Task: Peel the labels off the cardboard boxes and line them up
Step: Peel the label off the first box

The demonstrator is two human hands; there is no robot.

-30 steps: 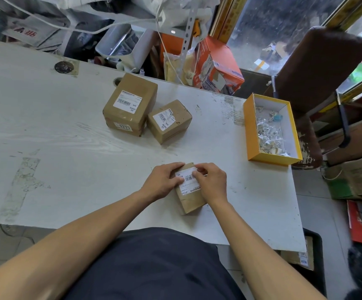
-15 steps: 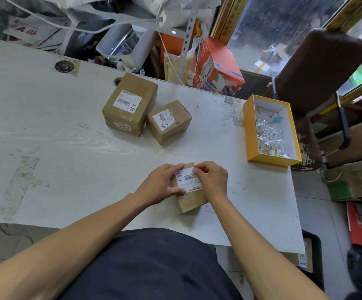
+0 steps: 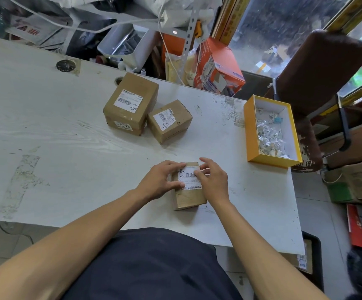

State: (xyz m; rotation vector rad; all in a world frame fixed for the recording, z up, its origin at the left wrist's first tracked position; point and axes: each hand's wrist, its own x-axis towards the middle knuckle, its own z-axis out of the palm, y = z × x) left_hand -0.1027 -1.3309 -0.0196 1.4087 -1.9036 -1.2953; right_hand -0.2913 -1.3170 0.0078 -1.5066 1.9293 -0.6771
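A small brown cardboard box lies on the white table near its front edge, with a white barcode label on top. My left hand grips the box's left side, thumb and fingers on it. My right hand rests at the label's right edge, fingers spread, fingertips touching the label. Two more brown boxes stand farther back: a large box with a white label and a smaller box with a wrinkled label.
A yellow open box holding several crumpled label scraps sits at the right of the table. A brown chair stands beyond the right edge. Clutter, cables and an orange carton crowd the table's far side.
The near box has turned a little, standing straighter toward me. My right hand's fingers have lifted and spread from a pinch over the label to its right edge.
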